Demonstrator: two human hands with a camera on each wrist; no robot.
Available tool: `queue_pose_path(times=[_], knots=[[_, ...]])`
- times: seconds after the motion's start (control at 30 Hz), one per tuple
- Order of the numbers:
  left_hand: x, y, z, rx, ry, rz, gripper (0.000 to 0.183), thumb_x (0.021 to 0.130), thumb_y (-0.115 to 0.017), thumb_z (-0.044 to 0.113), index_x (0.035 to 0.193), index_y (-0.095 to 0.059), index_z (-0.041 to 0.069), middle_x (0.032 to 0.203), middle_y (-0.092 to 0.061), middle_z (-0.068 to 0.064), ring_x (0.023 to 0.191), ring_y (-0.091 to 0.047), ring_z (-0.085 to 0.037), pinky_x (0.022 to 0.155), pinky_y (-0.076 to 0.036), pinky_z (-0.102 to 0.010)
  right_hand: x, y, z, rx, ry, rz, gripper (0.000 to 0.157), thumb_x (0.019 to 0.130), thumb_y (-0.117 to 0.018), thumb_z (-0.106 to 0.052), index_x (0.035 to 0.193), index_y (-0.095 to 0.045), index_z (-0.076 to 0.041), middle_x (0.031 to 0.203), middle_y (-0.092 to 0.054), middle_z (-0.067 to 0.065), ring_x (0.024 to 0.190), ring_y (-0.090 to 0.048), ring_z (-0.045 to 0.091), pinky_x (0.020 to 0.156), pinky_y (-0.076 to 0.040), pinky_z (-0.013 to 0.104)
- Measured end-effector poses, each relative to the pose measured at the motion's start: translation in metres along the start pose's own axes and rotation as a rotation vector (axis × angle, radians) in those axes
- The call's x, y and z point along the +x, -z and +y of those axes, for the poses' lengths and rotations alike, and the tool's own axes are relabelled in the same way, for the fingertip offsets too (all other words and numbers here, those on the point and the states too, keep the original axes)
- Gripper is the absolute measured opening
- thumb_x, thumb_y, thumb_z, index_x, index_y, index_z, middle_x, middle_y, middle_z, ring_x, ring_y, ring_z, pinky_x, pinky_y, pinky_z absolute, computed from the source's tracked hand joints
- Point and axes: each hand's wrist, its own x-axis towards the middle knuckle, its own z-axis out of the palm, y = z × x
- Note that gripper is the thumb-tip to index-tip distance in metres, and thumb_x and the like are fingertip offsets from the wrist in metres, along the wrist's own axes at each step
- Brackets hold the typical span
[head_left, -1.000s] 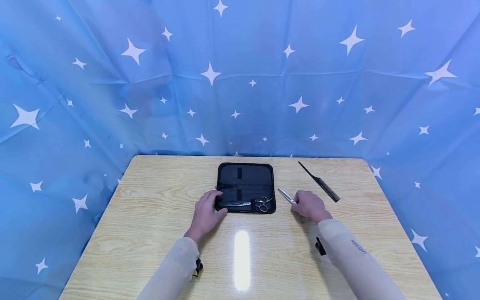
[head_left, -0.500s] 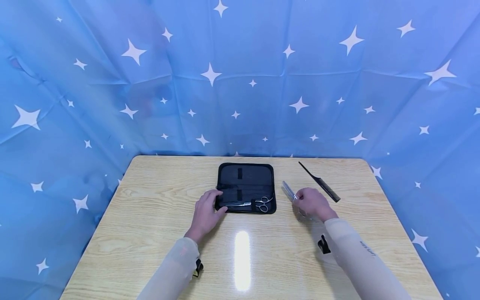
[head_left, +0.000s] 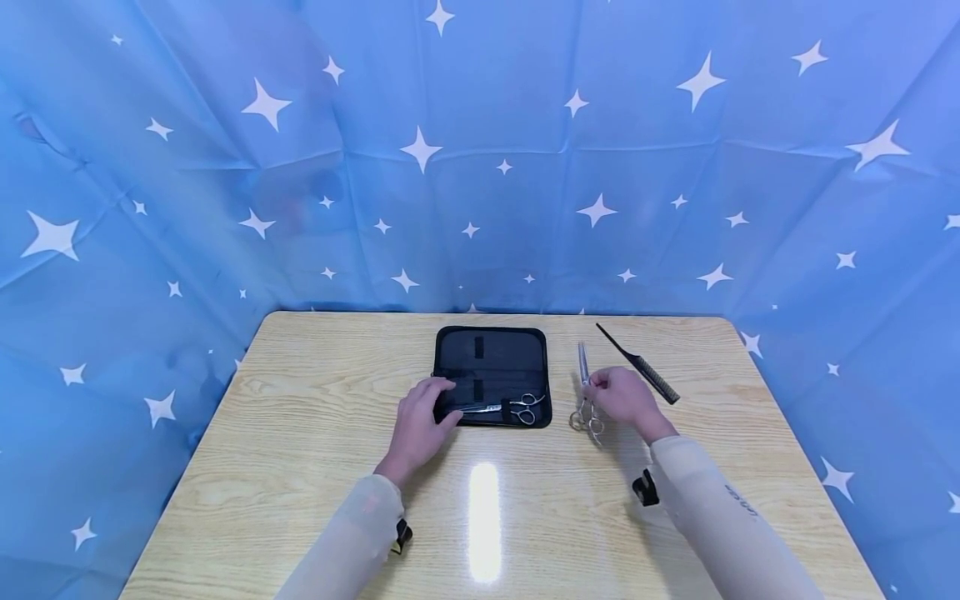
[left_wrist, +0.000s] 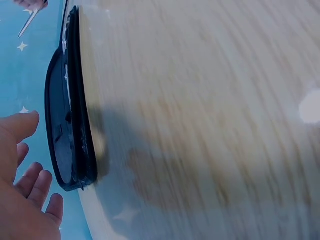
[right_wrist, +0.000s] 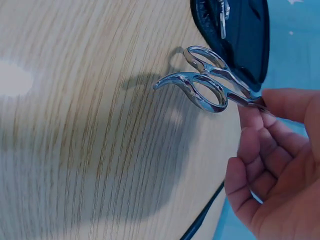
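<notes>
My right hand point(head_left: 621, 395) pinches a pair of hairdressing scissors point(head_left: 582, 360) between thumb and fingers. The blades point away from me toward the back of the table. Both finger rings hang on the near side, and in the right wrist view the handles point(right_wrist: 182, 81) cast a shadow on the wood. An open black zip case point(head_left: 510, 346) lies flat at the table's middle. Across its near half a second pair of scissors point(head_left: 487, 408) is held by an elastic strap. My left hand point(head_left: 416, 425), fingers loosely spread, is at the case's left edge.
A black rat-tail comb point(head_left: 652, 379) lies to the right of my right hand, its thin tail pointing back left. A blue curtain with white stars stands behind the wooden table point(head_left: 322, 375).
My right hand has lifted and turned the scissors, so their blades swung from back left to nearly straight back and the handles came into view. My left hand shifted slightly right.
</notes>
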Motion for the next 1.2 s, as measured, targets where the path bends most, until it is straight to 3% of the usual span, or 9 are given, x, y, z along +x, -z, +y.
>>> queue_pose_path(times=[0.13, 0.23, 0.57, 0.9, 1.2], knots=[[0.0, -0.001, 0.005, -0.012, 0.0, -0.013, 0.043, 0.086, -0.075, 0.023, 0.126, -0.061, 0.019, 0.137, -0.056, -0.004, 0.132, -0.048, -0.027, 0.103, -0.037, -0.051, -0.001, -0.001, -0.005, 0.025, -0.012, 0.038, 0.02, 0.093, -0.06, -0.025, 0.082, -0.069, -0.01, 0.07, -0.063, -0.001, 0.059, -0.047, 0.013, 0.057, -0.036, 0.027], [0.0, -0.003, 0.009, -0.016, -0.006, -0.023, 0.043, 0.087, -0.074, 0.024, 0.127, -0.061, 0.018, 0.138, -0.055, -0.003, 0.131, -0.048, -0.027, 0.104, -0.037, -0.051, 0.0, -0.003, -0.009, 0.063, -0.008, 0.06, 0.019, 0.092, -0.062, -0.025, 0.085, -0.071, -0.01, 0.075, -0.067, 0.002, 0.061, -0.048, 0.014, 0.058, -0.038, 0.027], [-0.001, -0.011, 0.021, -0.004, -0.075, -0.035, 0.041, 0.086, -0.075, 0.023, 0.125, -0.062, 0.019, 0.132, -0.06, 0.0, 0.128, -0.052, -0.02, 0.107, -0.037, -0.052, 0.0, -0.012, -0.025, 0.189, 0.001, 0.07, 0.024, 0.092, -0.065, -0.026, 0.076, -0.068, -0.008, 0.065, -0.057, -0.002, 0.058, -0.041, 0.015, 0.055, -0.033, 0.026], [-0.006, -0.018, 0.035, 0.014, -0.118, -0.08, 0.04, 0.09, -0.07, 0.029, 0.128, -0.061, 0.019, 0.133, -0.061, 0.001, 0.124, -0.054, -0.021, 0.105, -0.04, -0.049, -0.002, -0.026, -0.047, 0.341, -0.017, 0.036, 0.027, 0.093, -0.064, -0.028, 0.079, -0.067, -0.006, 0.078, -0.07, 0.008, 0.062, -0.045, 0.012, 0.056, -0.035, 0.025], [-0.007, -0.027, 0.052, 0.066, -0.154, -0.096, 0.054, 0.089, -0.069, 0.036, 0.137, -0.055, 0.016, 0.138, -0.057, -0.004, 0.127, -0.054, -0.025, 0.101, -0.043, -0.052, -0.005, -0.037, -0.071, 0.412, -0.026, 0.034, 0.024, 0.094, -0.064, -0.029, 0.088, -0.072, -0.008, 0.085, -0.074, 0.008, 0.061, -0.048, 0.011, 0.054, -0.036, 0.023]])
